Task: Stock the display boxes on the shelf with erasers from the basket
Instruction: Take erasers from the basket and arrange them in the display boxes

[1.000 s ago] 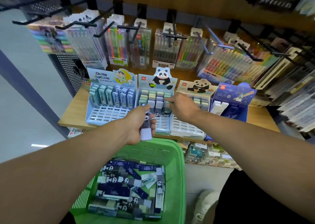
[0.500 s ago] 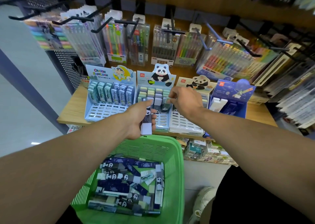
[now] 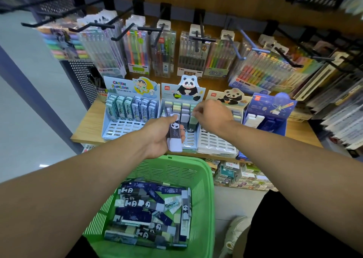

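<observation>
Stationery shelf (image 3: 88, 124), four display boxes in a row, pen packs hung above; basket below.

Left to right: cartoon box (image 3: 125, 110) back rows full, front slots bare. Left hand (image 3: 163, 134) clasps a small stack of panda erasers (image 3: 174, 134), held upright just in front of the panda box (image 3: 182, 108). Right hand (image 3: 213, 115) hangs over that box's right column, fingertips pinched at a green eraser (image 3: 193, 120); whether it grips or has let go, cannot tell. White box (image 3: 216, 142) front slots bare; blue box (image 3: 275, 112) partly filled. Green basket (image 3: 204, 179) still holds many erasers (image 3: 149, 210). Step, as judged: seating one eraser in the panda box. Next calls for: right hand takes another from the left-hand stack, drops it upright into the next free slot.
</observation>
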